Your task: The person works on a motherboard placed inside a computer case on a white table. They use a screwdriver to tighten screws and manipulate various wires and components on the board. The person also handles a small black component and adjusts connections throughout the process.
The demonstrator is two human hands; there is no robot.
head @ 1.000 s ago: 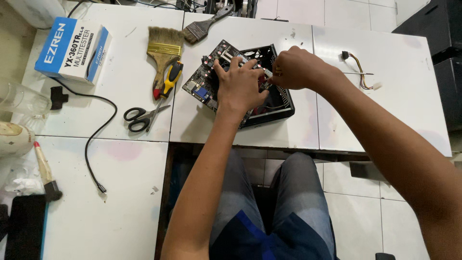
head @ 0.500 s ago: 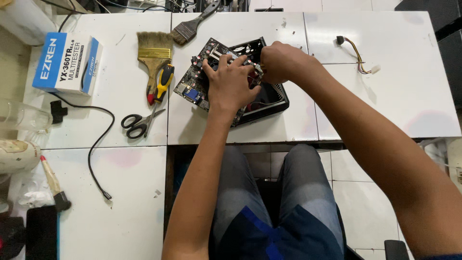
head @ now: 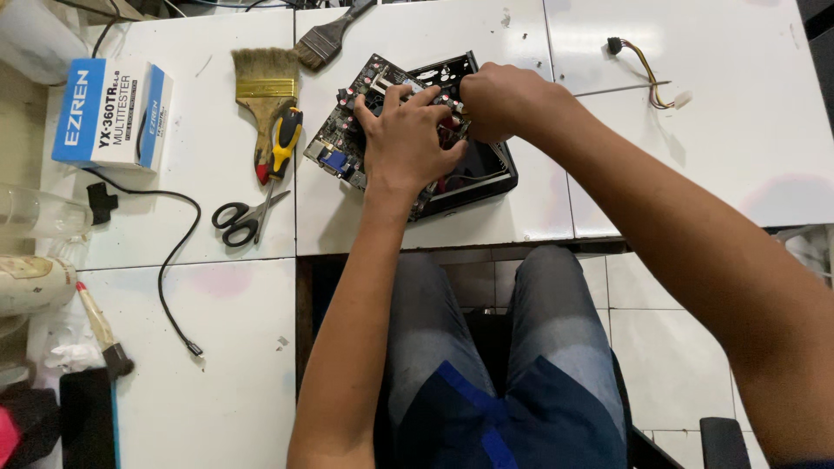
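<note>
Hands are kept over a motherboard (head: 347, 143) seated in a black case (head: 486, 178) on the white table (head: 521, 43): left hand (head: 404, 143) spread flat, steadying it; right hand (head: 499, 100) closed, grip contents hidden.

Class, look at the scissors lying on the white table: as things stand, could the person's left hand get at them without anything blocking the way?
Probably yes. The left hand rests on the circuit board, and the scissors lie to its left on bare white table. Only the yellow-handled screwdriver lies near that path, beside it rather than across it.
</note>
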